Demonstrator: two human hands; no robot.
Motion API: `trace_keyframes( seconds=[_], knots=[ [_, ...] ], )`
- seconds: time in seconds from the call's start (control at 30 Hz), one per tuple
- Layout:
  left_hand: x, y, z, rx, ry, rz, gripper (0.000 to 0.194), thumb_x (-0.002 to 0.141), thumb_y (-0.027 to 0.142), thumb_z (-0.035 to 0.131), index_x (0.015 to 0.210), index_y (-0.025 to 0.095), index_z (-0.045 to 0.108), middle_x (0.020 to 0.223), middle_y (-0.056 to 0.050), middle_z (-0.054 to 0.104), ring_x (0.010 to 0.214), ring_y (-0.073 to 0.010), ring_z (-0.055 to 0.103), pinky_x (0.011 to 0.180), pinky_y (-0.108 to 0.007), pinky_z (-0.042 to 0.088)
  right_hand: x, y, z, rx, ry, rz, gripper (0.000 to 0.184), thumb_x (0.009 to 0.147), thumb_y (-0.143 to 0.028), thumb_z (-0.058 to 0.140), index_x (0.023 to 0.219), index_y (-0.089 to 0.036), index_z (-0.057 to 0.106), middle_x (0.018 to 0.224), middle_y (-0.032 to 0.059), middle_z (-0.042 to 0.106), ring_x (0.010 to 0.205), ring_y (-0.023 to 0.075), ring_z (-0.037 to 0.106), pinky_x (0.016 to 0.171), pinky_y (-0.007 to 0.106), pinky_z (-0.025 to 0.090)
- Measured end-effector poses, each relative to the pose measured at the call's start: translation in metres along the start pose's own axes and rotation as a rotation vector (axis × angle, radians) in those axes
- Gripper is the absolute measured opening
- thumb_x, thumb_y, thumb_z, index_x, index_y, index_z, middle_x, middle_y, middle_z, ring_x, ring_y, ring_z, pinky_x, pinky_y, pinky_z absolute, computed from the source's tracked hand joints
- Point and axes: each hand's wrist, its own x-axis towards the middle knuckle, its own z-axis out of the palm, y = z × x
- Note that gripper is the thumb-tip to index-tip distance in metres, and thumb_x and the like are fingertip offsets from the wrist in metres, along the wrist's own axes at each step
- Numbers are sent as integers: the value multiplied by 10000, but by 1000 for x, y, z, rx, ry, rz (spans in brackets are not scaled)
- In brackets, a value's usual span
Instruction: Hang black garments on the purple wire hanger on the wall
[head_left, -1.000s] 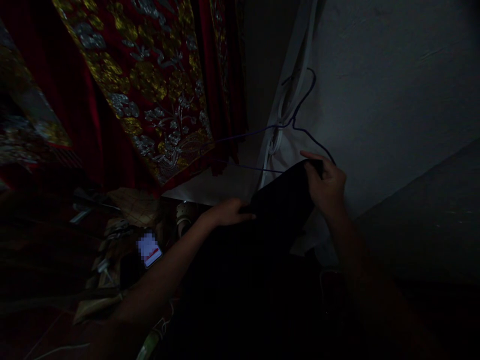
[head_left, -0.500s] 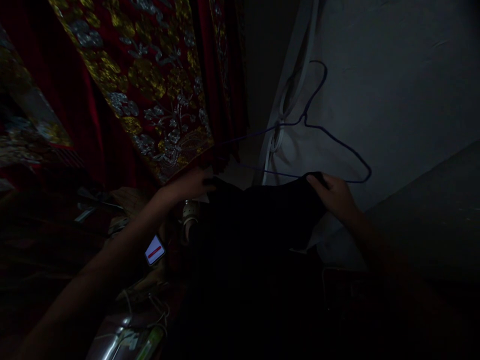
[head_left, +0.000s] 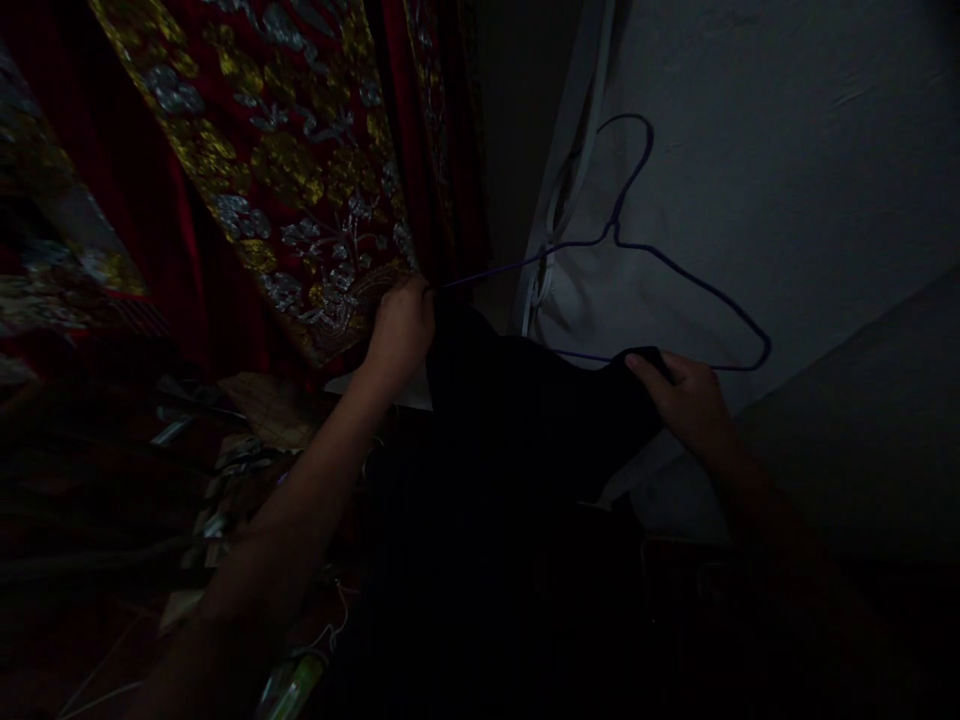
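A thin purple clothes hanger is spread in front of the wall, its hook pointing up. A black garment hangs over its lower bar and left side; in the dark its exact kind does not show. My left hand is closed on the garment's upper left edge, at the hanger's left end. Pinched between thumb and fingers of my right hand is the garment's upper right edge, by the lower bar. The hanger's right end sticks out bare beyond that hand.
Red cloth with gold and silver embroidery hangs at the left. A grey wall stands behind the hanger, with white cables running down its edge. Dim clutter, including a green item, lies at the lower left.
My left hand has risen with the garment's left edge up to the hanger's left end. My right hand and the hanger's right end have shifted slightly right. My left forearm now covers the phone.
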Motion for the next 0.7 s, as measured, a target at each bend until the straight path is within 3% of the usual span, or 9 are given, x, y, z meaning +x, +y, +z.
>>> trace_keyframes(
  seconds=[0.07, 0.2, 0.27, 0.37, 0.5, 0.57, 0.63, 0.7],
  knots=[
    [1, -8, 6, -3, -41, 16, 234, 914, 115, 463, 908, 141, 696, 971, -146, 720, 936, -269, 657, 887, -366, 471, 2, -1, -4, -15, 56, 17, 372, 814, -470, 616, 588, -202, 490, 586, -10, 423, 592, 146, 414, 552, 288, 305],
    [-7, -24, 14, -69, -244, -29, 203, 875, 120, 522, 820, 177, 709, 845, -98, 730, 844, -255, 664, 834, -338, 475, 2, 1, -11, -45, 112, 29, 376, 809, -422, 608, 554, -211, 429, 562, -21, 359, 569, 132, 366, 537, 296, 270],
    [-12, -21, 13, -133, -178, -63, 215, 901, 142, 510, 875, 182, 720, 866, -87, 741, 863, -249, 674, 843, -324, 471, 1, 3, -10, -45, 108, 29, 376, 803, -420, 602, 546, -214, 420, 556, -22, 352, 565, 134, 364, 532, 298, 260],
    [-11, 0, 12, -237, 20, -35, 249, 946, 148, 468, 1000, 181, 708, 982, -77, 750, 957, -229, 680, 893, -296, 459, -2, 1, 3, -8, 96, 44, 393, 784, -461, 603, 532, -221, 423, 540, -25, 358, 549, 136, 370, 520, 292, 261],
    [8, 37, 22, -301, 66, 66, 273, 978, 122, 412, 1043, 183, 670, 1015, -71, 733, 973, -225, 670, 909, -308, 453, -11, -8, 31, 108, 28, 31, 404, 832, -527, 576, 584, -221, 485, 573, -21, 459, 560, 148, 443, 542, 280, 347],
    [17, 46, 31, -304, 69, 129, 308, 973, 86, 382, 1078, 181, 655, 1064, -81, 721, 1025, -240, 649, 952, -342, 439, -20, -15, 38, 145, -20, -37, 357, 861, -512, 586, 672, -209, 566, 666, 3, 572, 639, 168, 535, 619, 290, 431],
    [20, 47, 38, -293, 50, 183, 349, 954, 52, 368, 1107, 188, 650, 1088, -85, 703, 1060, -248, 626, 973, -364, 432, -31, -21, 33, 163, -54, -106, 275, 841, -472, 660, 882, -200, 669, 808, 27, 662, 747, 192, 611, 712, 314, 488],
    [20, 42, 41, -280, 12, 214, 388, 933, 31, 365, 1126, 203, 654, 1071, -82, 684, 1053, -244, 617, 953, -358, 443, -42, -25, 17, 217, -100, -115, 478, 785, -435, 748, 1203, -219, 656, 827, 19, 677, 729, 195, 628, 704, 326, 512]
  ],
)
